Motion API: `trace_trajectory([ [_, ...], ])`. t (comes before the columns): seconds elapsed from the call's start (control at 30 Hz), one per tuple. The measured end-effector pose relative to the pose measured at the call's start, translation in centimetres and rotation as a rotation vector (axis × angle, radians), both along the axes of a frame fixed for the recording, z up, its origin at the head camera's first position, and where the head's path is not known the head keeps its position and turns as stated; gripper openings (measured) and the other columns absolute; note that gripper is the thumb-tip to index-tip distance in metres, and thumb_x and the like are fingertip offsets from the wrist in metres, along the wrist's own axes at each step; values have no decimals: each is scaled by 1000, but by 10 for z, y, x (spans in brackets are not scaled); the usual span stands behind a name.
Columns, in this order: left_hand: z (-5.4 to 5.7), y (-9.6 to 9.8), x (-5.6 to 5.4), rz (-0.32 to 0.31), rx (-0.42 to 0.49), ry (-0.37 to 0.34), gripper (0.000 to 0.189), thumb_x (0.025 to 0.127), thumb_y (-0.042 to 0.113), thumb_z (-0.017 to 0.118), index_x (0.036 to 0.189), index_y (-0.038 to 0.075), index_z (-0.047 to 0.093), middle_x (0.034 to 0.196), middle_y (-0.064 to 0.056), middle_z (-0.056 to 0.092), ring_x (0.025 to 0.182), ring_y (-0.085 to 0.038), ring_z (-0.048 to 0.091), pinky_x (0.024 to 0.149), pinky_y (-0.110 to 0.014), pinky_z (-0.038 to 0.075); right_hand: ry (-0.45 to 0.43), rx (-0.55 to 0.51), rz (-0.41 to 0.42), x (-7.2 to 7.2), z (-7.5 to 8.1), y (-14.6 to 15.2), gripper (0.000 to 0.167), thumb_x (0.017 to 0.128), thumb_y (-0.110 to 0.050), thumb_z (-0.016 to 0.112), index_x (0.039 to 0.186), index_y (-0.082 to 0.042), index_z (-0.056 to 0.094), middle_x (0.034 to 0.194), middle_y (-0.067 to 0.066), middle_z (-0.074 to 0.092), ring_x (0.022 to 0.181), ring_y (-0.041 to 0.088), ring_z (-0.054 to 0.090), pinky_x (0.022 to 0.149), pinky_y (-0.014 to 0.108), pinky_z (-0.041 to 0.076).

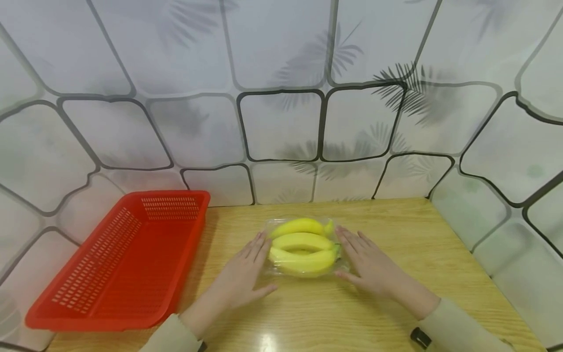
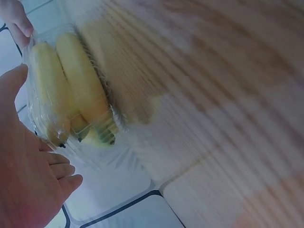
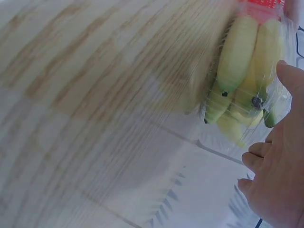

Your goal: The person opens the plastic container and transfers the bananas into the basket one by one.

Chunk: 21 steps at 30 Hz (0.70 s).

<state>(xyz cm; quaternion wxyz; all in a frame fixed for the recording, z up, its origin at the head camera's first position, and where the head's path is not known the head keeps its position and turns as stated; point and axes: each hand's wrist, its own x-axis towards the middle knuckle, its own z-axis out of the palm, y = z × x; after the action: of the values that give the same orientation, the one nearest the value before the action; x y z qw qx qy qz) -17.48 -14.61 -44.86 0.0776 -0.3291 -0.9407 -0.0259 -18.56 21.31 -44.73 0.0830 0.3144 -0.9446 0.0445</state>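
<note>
A clear plastic tray of bananas (image 1: 303, 247), wrapped in film, lies on the wooden table between both hands. My left hand (image 1: 246, 271) is at its left end, fingers fairly straight and thumb spread toward the front. At the opposite end, my right hand (image 1: 371, 261) has its fingers extended along the pack's edge, thumb apart. In the left wrist view the wrapped bananas (image 2: 76, 90) show shiny film close by the thumb. The right wrist view shows dark banana tips (image 3: 237, 71) through the plastic, with the right thumb (image 3: 287, 76) right at the film.
A red plastic basket (image 1: 176, 274) with slotted sides stands at the left on the table (image 1: 396, 230). A patterned wall covering (image 1: 281, 127) rises behind the table and along both sides.
</note>
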Motion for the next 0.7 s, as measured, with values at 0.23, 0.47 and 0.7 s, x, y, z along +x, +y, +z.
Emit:
trace_trajectory([
  [0.23, -3, -3, 4, -1, 12, 49, 104, 98, 65, 64, 165, -5, 26, 172, -28, 25, 160, -41, 30, 129, -51, 34, 17, 28, 15, -4, -2, -2, 94, 106, -59, 55, 167, 3, 20, 174, 21, 27, 161, 36, 31, 129, 61, 29],
  [0.47, -4, -5, 6, 13, 37, 55, 105, 97, 63, 66, 165, -6, 26, 172, -28, 25, 160, -41, 31, 128, -52, 36, 46, 36, 31, -6, -5, -3, 94, 105, -61, 54, 166, 4, 22, 174, 21, 26, 161, 36, 31, 128, 61, 31],
  [0.7, -9, -10, 8, 17, 41, 87, 103, 96, 62, 68, 164, -6, 28, 172, -28, 27, 159, -40, 33, 127, -51, 38, 27, 43, 34, -5, -6, -8, 96, 106, -63, 51, 166, 4, 20, 175, 21, 24, 161, 37, 30, 132, 58, 24],
])
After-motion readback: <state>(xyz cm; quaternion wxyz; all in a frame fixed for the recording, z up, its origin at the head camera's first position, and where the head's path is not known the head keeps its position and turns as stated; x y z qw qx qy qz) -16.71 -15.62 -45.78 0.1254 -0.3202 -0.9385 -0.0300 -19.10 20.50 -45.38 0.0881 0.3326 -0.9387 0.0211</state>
